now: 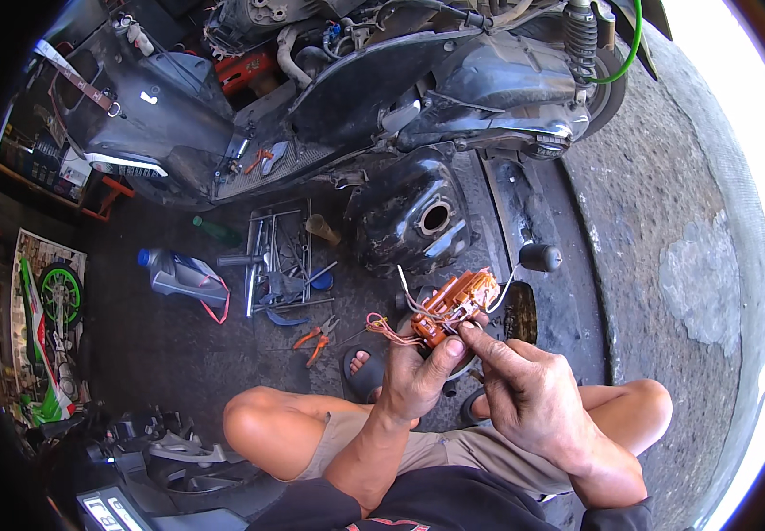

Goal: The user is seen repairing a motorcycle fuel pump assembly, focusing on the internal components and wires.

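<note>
A fuel pump unit, orange-brown with pinkish wires, is held up over my lap. My left hand is closed round its lower left side, thumb pressed against it. From the unit a thin wire arm runs to a black float at the right. My right hand is closed, its index fingertip against the unit's lower right edge. What its fingers pinch, if anything, is hidden. Just beyond the unit stands a black fuel tank with a round opening.
Orange-handled pliers lie on the floor, left of my foot. A tray of tools, a grey jug and a green bottle are farther left. A partly stripped scooter stretches across the far side. Another motorcycle is at the near left.
</note>
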Demonstrator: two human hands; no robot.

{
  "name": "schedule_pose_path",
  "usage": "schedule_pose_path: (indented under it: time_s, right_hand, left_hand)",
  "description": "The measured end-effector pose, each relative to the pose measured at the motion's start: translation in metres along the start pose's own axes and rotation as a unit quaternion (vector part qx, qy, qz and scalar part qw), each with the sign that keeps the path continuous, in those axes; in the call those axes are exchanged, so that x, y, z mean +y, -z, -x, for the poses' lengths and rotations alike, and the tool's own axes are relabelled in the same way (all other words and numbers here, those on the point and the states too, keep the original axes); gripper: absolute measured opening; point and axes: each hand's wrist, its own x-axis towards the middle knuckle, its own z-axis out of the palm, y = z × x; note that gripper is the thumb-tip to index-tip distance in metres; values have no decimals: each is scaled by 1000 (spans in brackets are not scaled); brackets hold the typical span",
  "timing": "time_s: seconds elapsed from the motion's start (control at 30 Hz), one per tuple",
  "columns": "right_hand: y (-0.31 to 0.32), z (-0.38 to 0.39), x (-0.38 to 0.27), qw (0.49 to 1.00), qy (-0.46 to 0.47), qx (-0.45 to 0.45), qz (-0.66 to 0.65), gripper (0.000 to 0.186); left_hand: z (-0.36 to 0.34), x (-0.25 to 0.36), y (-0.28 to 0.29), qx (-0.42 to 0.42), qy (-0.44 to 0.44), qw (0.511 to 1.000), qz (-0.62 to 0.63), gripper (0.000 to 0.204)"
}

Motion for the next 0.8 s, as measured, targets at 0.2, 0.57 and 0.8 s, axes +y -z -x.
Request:
schedule_pose_path:
  time_s: [0.2,0.57,0.8]
  right_hand:
    - [-4,0,9,994,-30,-13,-104,49]
    - [-4,3,8,993,-52,-11,-107,44]
    - [3,-1,-7,991,-18,-11,129,47]
  left_hand:
    - [2,-7,0,8,0,1000,-6,65]
    - [5,-15,-3,14,-41,998,-51,58]
    - [10,-15,-5,62,-24,993,-95,54]
